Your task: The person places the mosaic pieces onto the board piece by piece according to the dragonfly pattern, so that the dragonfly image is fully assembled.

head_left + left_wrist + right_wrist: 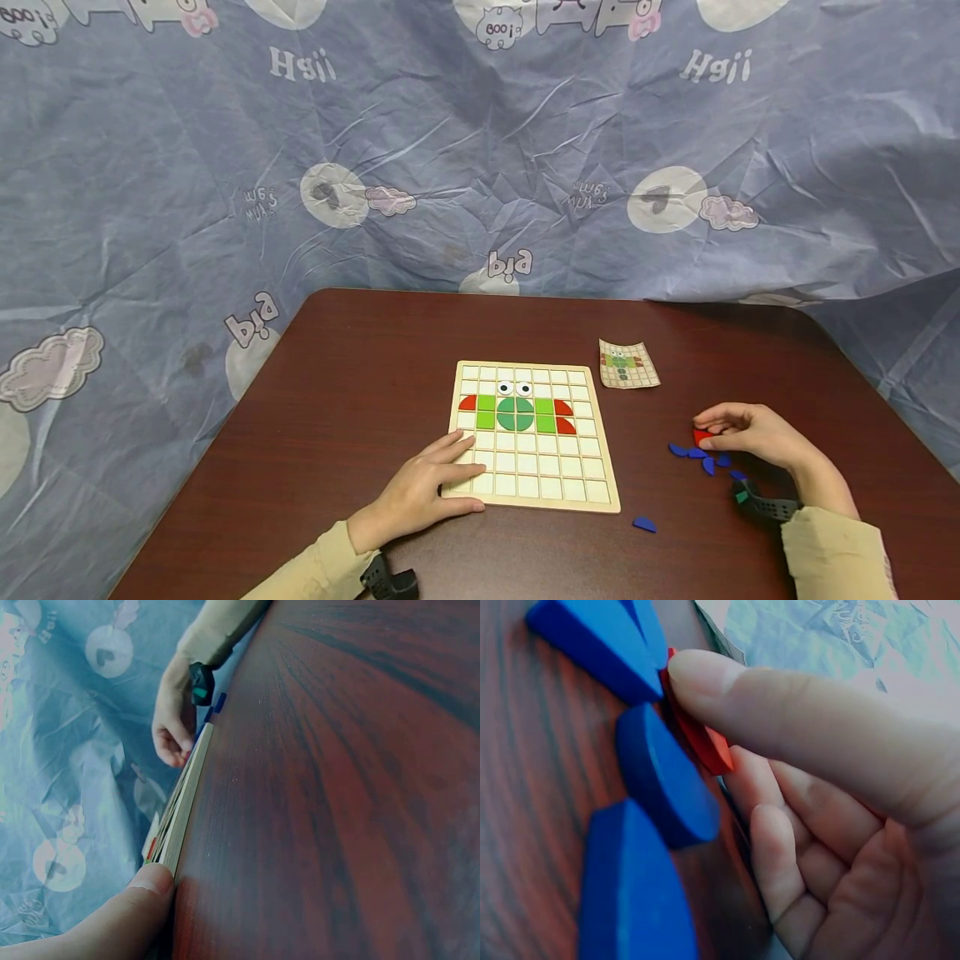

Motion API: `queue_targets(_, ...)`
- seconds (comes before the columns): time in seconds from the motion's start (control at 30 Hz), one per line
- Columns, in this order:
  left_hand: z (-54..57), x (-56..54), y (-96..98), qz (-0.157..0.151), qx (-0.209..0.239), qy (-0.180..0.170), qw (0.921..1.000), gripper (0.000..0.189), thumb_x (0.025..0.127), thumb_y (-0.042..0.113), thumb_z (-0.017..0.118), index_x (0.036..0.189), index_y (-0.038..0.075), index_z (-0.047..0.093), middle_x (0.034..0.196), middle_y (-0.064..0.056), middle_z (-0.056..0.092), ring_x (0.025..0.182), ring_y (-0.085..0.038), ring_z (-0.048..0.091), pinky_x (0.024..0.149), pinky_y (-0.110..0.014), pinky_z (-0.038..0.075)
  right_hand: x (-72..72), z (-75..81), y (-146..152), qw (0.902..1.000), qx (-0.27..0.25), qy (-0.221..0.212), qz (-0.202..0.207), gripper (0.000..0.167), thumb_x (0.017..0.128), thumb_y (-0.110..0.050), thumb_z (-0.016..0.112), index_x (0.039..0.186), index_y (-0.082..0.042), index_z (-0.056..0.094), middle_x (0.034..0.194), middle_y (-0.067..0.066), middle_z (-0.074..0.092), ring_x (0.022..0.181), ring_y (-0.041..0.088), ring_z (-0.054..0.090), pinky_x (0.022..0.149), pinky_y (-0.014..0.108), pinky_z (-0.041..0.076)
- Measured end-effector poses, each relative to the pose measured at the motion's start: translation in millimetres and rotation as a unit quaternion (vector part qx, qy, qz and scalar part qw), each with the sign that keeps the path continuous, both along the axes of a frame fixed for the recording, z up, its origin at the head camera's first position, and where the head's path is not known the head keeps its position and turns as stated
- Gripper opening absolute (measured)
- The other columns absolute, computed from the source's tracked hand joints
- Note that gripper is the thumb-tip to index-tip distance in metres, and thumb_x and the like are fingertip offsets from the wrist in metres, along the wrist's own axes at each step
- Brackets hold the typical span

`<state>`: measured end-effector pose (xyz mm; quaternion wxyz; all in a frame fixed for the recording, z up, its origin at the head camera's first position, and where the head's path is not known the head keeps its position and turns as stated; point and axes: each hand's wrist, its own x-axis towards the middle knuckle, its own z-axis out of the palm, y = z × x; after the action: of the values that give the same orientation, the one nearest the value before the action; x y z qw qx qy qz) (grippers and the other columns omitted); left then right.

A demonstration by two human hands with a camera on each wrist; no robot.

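A square wooden grid board lies on the table with green squares, a green circle of quarter pieces, red quarter pieces and two eye pieces in its cells. My left hand rests at the board's lower left corner, fingers spread over the cells and thumb at the near edge. To the right of the board, my right hand pinches a red piece between thumb and fingers, low over the table. Several blue curved pieces lie just beside it.
A small pattern card with a similar grid figure lies beyond the board's far right corner. One blue half-round piece sits apart, near the board's near right corner. Printed cloth hangs behind the dark wooden table.
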<state>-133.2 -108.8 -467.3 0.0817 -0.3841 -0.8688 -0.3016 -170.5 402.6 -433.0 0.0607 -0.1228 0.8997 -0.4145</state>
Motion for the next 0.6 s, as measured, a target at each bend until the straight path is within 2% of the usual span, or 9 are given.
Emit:
queue_targets(0.13,-0.1,0.1,0.1,0.001,-0.002,0.001,1.0000,0.048,0.081,0.052,0.067,0.117,0.020,0.069,0.138,-0.010,0.048,0.134,-0.026,0.035,0.103,-0.044,0.038,1.0,0.7,0.9,1.0000,0.008,0.003,0.003,0.025,0.081,-0.011,0.073,0.102,0.001,0.068,0.084,0.004,0.068,0.074,0.011,0.062,0.062,0.024,0.051)
queue_targets(0.37,-0.2,0.1,-0.1,-0.002,0.000,0.000,1.0000,0.048,0.081,0.051,0.067,0.117,0.020,0.069,0.138,-0.011,0.048,0.134,-0.027,0.035,0.103,-0.044,0.038,0.7,1.0,0.9,0.9993,0.009,0.015,0.034,0.022,0.082,-0.006,0.071,0.104,0.000,0.068,0.083,-0.002,0.067,0.073,0.010,0.060,0.059,0.024,0.050)
queue_targets(0.6,-0.5,0.0,-0.5,-0.002,-0.002,0.000,1.0000,0.048,0.081,0.052,0.066,0.117,0.021,0.069,0.139,-0.010,0.048,0.134,-0.026,0.035,0.103,-0.044,0.038,-0.4,1.5,-0.4,0.9998,0.002,-0.007,0.018,0.023,0.083,-0.011,0.072,0.101,0.001,0.067,0.083,0.005,0.068,0.071,0.012,0.062,0.060,0.025,0.051)
